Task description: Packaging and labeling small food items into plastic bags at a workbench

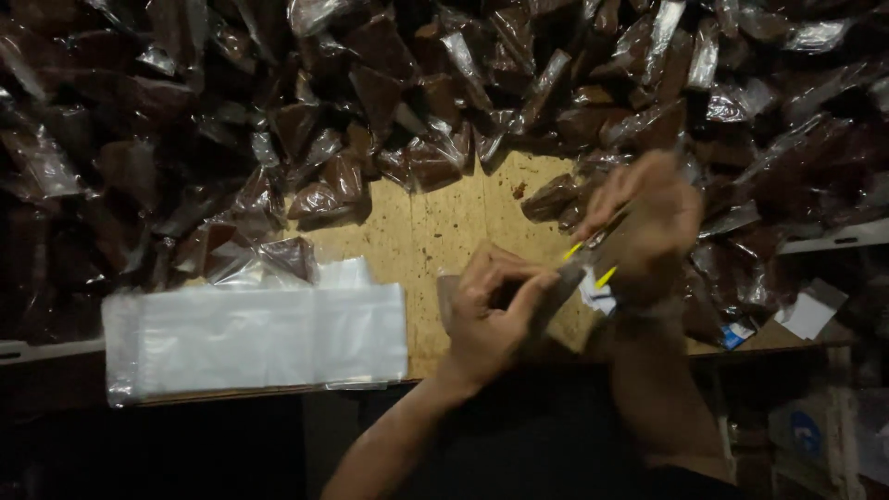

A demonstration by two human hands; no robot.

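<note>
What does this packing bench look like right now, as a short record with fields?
surface: bare wooden board
left hand: pinches one end of a clear plastic packet
right hand: blurred, grips the packet's other end
beside left hand: flat stack of empty clear plastic bags
around the board: heap of clear packets filled with dark brown stuff
light: dim
</note>
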